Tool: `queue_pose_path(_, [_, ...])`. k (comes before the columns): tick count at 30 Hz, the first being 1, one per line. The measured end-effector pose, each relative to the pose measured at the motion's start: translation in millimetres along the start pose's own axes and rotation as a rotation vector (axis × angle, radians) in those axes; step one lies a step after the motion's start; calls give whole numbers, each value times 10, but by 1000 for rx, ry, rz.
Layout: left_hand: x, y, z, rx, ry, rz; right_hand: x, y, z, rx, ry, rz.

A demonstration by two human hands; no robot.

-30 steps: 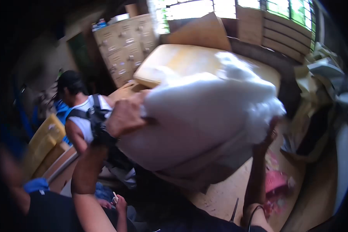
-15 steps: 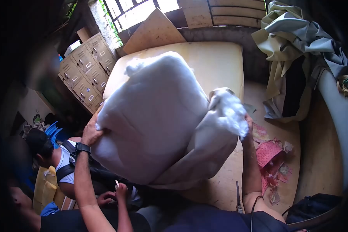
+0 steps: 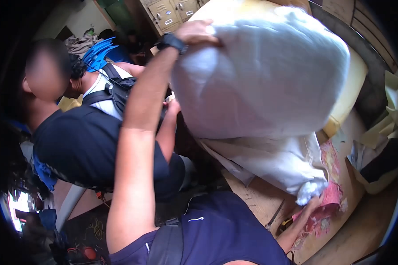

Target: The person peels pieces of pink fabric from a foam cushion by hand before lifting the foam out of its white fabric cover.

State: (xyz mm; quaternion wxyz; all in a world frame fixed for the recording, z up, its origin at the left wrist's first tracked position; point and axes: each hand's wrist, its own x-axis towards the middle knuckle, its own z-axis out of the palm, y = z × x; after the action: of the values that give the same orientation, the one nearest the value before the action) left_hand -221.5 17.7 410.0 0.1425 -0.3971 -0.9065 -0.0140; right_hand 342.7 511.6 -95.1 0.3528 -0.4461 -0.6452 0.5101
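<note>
A large white cushion (image 3: 265, 84) fills the upper middle of the view, tilted, with fluffy white padding at its top edge. My left hand (image 3: 198, 33), with a dark watch on the wrist, is closed on the cushion's upper left edge. From the lower side of the cushion hangs a loose pale fabric cover (image 3: 269, 157). My right hand (image 3: 313, 204) is closed at the cover's lower right end, beside a bunched tuft of white stuffing (image 3: 310, 192). Some of its fingers are hidden behind the bunch.
Close on my left sits a person in a dark shirt (image 3: 79, 143); another, in a white top (image 3: 99, 90), is behind. A yellowish foam slab (image 3: 351, 92) lies beyond the cushion. Torn pink scraps (image 3: 331, 196) lie at right. Metal lockers (image 3: 166, 13) stand at the back.
The view has swung left and down. My left hand has lifted the cushion's edge higher, and the cover now hangs below it. My right hand sits lower, still at the bunched end.
</note>
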Motion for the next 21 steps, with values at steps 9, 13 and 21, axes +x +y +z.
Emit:
queue_pose_path(9, [62,1910,65,-202,52,173,-649,-100,349,-1051,-257,-311])
queue_pose_path(13, [-561,2615,110,-262,27,272,-551,-271,463,-1254,236,-505])
queue_pose_path(21, [-529,2036,1,-608,-11,203,-42,-56,391,-956,-124,-286])
